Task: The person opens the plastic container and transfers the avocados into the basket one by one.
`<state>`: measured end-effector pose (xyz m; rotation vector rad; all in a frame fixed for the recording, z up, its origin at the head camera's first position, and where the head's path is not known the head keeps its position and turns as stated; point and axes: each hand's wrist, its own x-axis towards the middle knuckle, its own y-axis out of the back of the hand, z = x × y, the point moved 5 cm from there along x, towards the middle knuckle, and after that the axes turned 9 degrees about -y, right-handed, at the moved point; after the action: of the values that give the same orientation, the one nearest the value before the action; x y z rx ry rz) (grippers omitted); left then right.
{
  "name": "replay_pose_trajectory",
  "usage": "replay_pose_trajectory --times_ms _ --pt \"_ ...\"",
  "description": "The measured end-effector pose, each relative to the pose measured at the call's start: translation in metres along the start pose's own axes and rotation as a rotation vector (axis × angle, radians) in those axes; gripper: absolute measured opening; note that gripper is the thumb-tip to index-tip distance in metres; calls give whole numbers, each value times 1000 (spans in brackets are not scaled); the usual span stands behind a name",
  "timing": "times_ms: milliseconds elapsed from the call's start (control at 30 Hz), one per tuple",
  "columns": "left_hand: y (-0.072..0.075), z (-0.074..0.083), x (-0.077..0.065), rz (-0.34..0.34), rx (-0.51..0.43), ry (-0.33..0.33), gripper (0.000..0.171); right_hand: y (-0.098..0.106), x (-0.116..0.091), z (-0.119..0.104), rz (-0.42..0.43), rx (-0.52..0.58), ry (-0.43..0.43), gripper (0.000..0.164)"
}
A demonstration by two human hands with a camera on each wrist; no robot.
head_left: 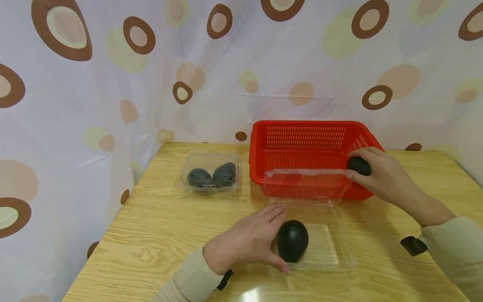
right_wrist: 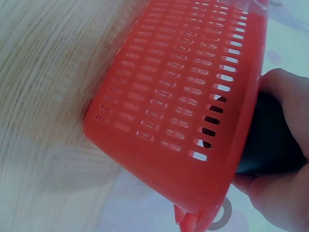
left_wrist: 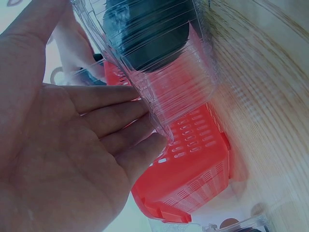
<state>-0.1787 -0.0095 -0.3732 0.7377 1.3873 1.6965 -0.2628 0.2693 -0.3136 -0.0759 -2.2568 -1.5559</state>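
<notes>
My right hand [head_left: 381,174] grips a dark avocado [head_left: 359,166] at the right end of the red basket [head_left: 260,161]. In the right wrist view, that avocado [right_wrist: 270,137] shows between thumb and fingers at the basket's rim. A clear plastic clamshell box [head_left: 328,245] lies in front of the basket with its lid [head_left: 305,184] raised against it. One dark green avocado [head_left: 292,241] lies in the left part of the box. My left hand [head_left: 250,239] rests along the box's left side, its fingers extended, as the left wrist view also shows.
A closed clear box [head_left: 188,161] with two dark avocados [head_left: 225,174] stands left of the basket on the wooden table [head_left: 151,235]. Behind the table hangs a patterned cloth [head_left: 226,63].
</notes>
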Motion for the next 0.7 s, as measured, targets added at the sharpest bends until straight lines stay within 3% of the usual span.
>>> replay_pose_trajectory --times_ms 400,700 --pt "0 0 0 -3 3 -1 116 -20 17 5 -149 11 -61 43" --pt "0 -1 0 -8 -22 8 116 -29 32 0 -269 -22 -16 40"
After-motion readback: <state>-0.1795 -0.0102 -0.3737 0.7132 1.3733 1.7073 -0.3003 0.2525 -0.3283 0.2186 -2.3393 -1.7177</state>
